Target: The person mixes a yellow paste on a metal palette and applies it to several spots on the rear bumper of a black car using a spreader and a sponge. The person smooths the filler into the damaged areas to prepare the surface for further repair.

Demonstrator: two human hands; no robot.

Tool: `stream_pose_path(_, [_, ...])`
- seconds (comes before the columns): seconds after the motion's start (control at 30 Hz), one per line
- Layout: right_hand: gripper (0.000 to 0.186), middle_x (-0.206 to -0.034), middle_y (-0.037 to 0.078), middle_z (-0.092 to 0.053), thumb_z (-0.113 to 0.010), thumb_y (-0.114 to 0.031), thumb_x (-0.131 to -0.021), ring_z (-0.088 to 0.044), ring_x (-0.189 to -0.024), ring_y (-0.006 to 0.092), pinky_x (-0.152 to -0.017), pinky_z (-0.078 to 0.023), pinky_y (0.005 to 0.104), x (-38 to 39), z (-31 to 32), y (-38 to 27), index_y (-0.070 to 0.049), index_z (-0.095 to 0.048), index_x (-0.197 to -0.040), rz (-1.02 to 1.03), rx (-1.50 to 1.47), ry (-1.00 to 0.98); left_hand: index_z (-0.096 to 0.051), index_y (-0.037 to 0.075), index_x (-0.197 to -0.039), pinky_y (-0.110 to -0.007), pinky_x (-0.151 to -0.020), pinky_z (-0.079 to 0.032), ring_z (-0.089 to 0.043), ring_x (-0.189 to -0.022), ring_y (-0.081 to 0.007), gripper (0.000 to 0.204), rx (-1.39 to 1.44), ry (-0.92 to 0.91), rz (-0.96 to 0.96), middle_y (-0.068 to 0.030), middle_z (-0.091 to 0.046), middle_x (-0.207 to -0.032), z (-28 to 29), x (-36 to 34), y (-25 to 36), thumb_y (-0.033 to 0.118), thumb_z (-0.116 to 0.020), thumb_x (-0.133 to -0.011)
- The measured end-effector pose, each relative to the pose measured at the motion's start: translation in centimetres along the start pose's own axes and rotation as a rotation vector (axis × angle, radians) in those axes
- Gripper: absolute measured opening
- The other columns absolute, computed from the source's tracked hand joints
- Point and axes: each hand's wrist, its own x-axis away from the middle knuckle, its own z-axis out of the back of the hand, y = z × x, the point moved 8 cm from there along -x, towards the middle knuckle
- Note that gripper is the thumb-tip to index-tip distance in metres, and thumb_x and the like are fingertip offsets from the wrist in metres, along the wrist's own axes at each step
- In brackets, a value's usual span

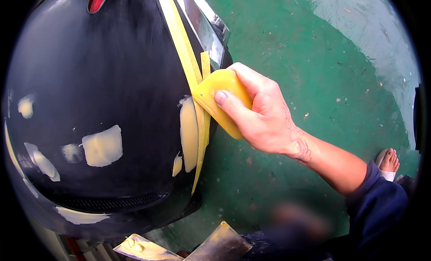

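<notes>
My right hand pinches a yellow filler spreader, thumb on its near face and the fingers hidden behind. The spreader's edge meets yellow masking tape at the right side of a black car bumper. Beside the tape lies a long cream filler patch, with a smaller patch below. At the lower edge, two flat metal putty blades smeared with filler angle apart; the left one bears a lump. Between their lower ends a bit of my left hand shows, closed on them; most of it is hidden.
More filler patches dot the bumper's left and lower parts. A dark grille slot curves near its lower edge. A lamp and a red reflector sit at the top. Green floor spreads right, with a foot.
</notes>
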Motion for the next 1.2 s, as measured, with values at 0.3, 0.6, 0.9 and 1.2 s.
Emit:
stream_pose_path(0.3, [0.014, -0.079, 0.022, -0.064, -0.058, -0.011, -0.094, -0.066, -0.071, 0.0362, -0.064, -0.049, 0.0405, 0.9, -0.3, 0.6, 0.002, -0.054, -0.096, -0.012, 0.014, -0.047, -0.051, -0.015, -0.122, -0.053, -0.087, -0.057, -0.064, -0.103, -0.0461, 0.066, 0.039, 0.014, 0.007, -0.0315, -0.061, -0.119, 4.0, 0.2, -0.4, 0.026, -0.073, -0.075])
stream_pose_path(0.6, [0.010, -0.081, 0.022, -0.066, -0.057, -0.007, -0.095, -0.068, -0.075, 0.0402, -0.063, -0.050, 0.0400, 3.0, -1.3, 1.4, 0.001, -0.053, -0.100, -0.070, 0.023, -0.106, -0.049, -0.017, -0.123, -0.051, -0.080, -0.060, -0.067, -0.098, -0.0445, 0.067, 0.088, 0.015, -0.057, -0.0333, -0.063, -0.115, 3.2, 0.0, 0.1, 0.024, -0.073, -0.075])
stream_pose_path(0.9, [0.009, -0.080, 0.020, -0.066, -0.057, -0.006, -0.095, -0.068, -0.073, 0.0396, -0.061, -0.050, 0.0407, 4.1, -1.9, 1.7, 0.000, -0.053, -0.101, -0.050, 0.029, -0.125, -0.049, -0.017, -0.123, -0.051, -0.079, -0.061, -0.068, -0.097, -0.0442, 0.067, 0.096, 0.026, -0.072, -0.0333, -0.064, -0.113, 3.4, 0.1, 0.3, 0.024, -0.073, -0.076])
stream_pose_path(1.2, [0.008, -0.078, 0.020, -0.064, -0.057, -0.004, -0.094, -0.067, -0.070, 0.0393, -0.060, -0.050, 0.0408, 4.6, -2.3, 1.6, 0.000, -0.053, -0.100, -0.042, 0.033, -0.137, -0.049, -0.017, -0.123, -0.050, -0.077, -0.062, -0.069, -0.095, -0.0440, 0.066, 0.085, 0.016, -0.099, -0.0334, -0.064, -0.112, 4.3, 0.3, 0.0, 0.023, -0.072, -0.076])
